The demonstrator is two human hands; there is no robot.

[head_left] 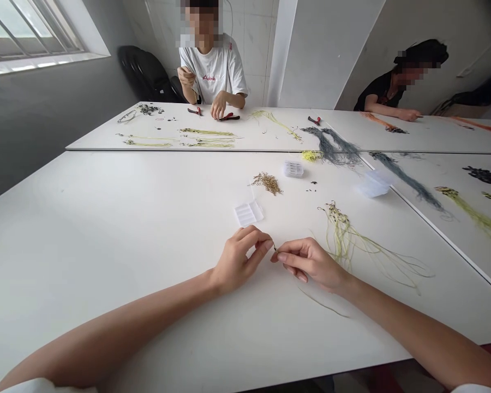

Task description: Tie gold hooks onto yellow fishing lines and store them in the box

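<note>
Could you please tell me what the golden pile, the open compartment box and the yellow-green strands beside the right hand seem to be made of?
Golden pile: probably metal, brassy in finish, judging by its colour and thin, wiry pieces.
Open compartment box: likely smooth plastic, given its translucent walls.
Yellow-green strands: apparently matt cord or thread, as they curve loosely; fibre unclear.

Workshop, hand-assembly type: you share a white counter [106, 234] with a co-worker [213, 71] top centre and another person [384, 98] upper right; pliers [229, 117] near the top, pile of gold-coloured pieces [269, 184] mid-frame, yellow-green strands [343, 234] right of centre. Barred window [24, 24] upper left, plain grey wall [45, 120] beneath.
</note>
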